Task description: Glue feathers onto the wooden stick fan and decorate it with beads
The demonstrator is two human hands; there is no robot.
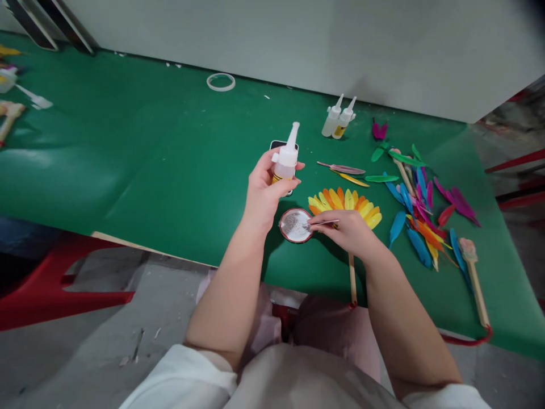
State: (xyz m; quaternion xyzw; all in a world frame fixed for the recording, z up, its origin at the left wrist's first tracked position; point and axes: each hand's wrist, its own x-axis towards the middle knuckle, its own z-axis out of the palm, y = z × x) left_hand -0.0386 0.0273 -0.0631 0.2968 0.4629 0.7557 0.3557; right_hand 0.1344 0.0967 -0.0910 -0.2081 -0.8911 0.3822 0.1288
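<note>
Holding a small white glue bottle (284,163) upright, the left hand (264,193) has its fingers clamped around the bottle's body, nozzle pointing up, raised above the green bench (149,165). A dark flat object (276,145) lies on the bench behind the bottle, mostly hidden.

Right hand (347,230) rests low on the bench, fingers pinched together on a thin feather (326,222) whose tip reaches over a round disc (296,225). Disc has a red rim and a whitish, shiny centre; it lies flat just left of the right hand.

Touching the disc on its right side: a fan of yellow and orange feathers (347,201), spread in an arc. A wooden stick (352,278) runs from under the right hand toward the bench's near edge.

Further right: a loose pile of blue, pink, green, red and purple feathers (419,210). A second wooden stick (476,281) with a padded top lies at the pile's near edge. 2 single feathers (346,172), grey and yellow, lie between the fan and the far bottles.

2 more glue bottles (339,117) stand together near the far edge. A roll of clear tape (221,82) lies flat well to their left.
</note>
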